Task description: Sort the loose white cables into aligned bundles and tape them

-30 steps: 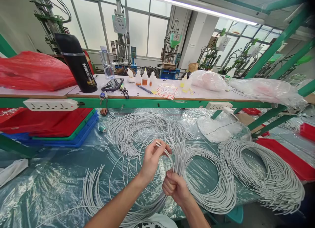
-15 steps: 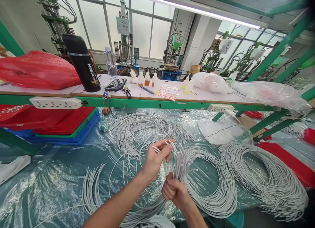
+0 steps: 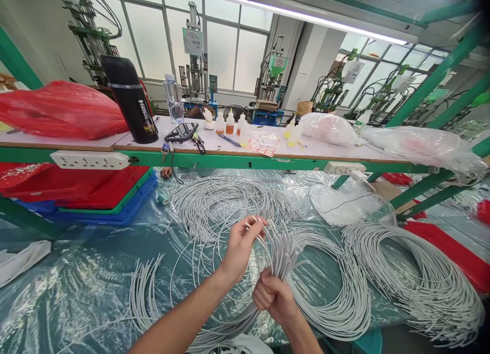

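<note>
My right hand [image 3: 271,294] is wrapped in a fist round a thick bundle of grey cables [image 3: 282,254], whose cut ends fan upward above it. Just left of those ends, my left hand [image 3: 242,247] pinches a few cable ends [image 3: 250,224] between thumb and fingers. From the fist the bundle bends down and left toward the table's front edge. A coil of grey cable [image 3: 354,293] lies right of my right hand, partly behind the bundle. Beyond my left hand spreads a loose heap of cable loops [image 3: 225,196].
Another large coil [image 3: 413,282] lies at far right. More cable ends [image 3: 143,293] curve up at left. A shelf [image 3: 214,157] crosses beyond, bearing a black thermos [image 3: 132,101], a phone [image 3: 181,132] and small bottles. Stacked trays [image 3: 111,191] stand at left; someone's fingers [image 3: 166,172] show beneath the shelf.
My left hand's fingers have shifted on the cable ends, which now lean from the bundle into its pinch. My right hand keeps its grip in nearly the same place.
</note>
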Available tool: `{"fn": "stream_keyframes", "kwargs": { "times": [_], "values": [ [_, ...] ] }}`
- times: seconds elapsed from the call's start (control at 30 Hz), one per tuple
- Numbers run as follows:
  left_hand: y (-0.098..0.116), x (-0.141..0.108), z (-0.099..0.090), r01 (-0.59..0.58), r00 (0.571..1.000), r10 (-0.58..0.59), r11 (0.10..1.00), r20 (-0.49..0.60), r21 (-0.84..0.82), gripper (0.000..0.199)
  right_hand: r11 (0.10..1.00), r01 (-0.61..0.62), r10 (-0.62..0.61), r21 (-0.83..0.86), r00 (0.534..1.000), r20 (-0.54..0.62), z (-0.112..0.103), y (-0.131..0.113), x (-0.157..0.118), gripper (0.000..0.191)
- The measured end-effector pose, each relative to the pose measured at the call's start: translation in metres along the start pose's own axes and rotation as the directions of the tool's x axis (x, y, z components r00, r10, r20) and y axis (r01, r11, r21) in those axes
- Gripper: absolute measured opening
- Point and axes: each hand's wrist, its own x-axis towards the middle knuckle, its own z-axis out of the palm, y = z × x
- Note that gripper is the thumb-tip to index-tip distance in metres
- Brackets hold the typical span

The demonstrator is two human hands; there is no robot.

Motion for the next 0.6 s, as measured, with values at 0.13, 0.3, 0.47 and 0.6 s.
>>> {"fn": "stream_keyframes", "kwargs": {
  "times": [0.13, 0.3, 0.47, 0.6],
  "values": [
    [0.0055, -0.0008, 0.0045, 0.052, 0.998, -0.045, 0.981, 0.039, -0.186, 0.014, 1.000, -0.015, 0.014, -0.018, 0.999, -0.032, 0.0014, -0.0009, 0.0001, 0.062],
    [0.0056, 0.0013, 0.0050, 0.115, 0.989, -0.089, 0.965, 0.117, -0.234, 0.012, 0.999, -0.023, 0.021, -0.043, 0.999, -0.047, 0.0005, -0.0001, -0.0005, 0.063],
    [0.0003, 0.0037, 0.0036, 0.073, 0.989, -0.073, 0.997, 0.127, 0.003, 0.031, 0.999, -0.030, 0.029, -0.039, 0.999, -0.031, -0.0002, 0.0015, -0.0019, 0.060],
    [-0.0025, 0.0036, 0.0045, 0.058, 0.995, -0.065, 0.994, 0.080, 0.088, 0.027, 1.000, -0.016, 0.016, -0.024, 1.000, -0.008, 0.0014, 0.0000, -0.0014, 0.058]
  ]
}}
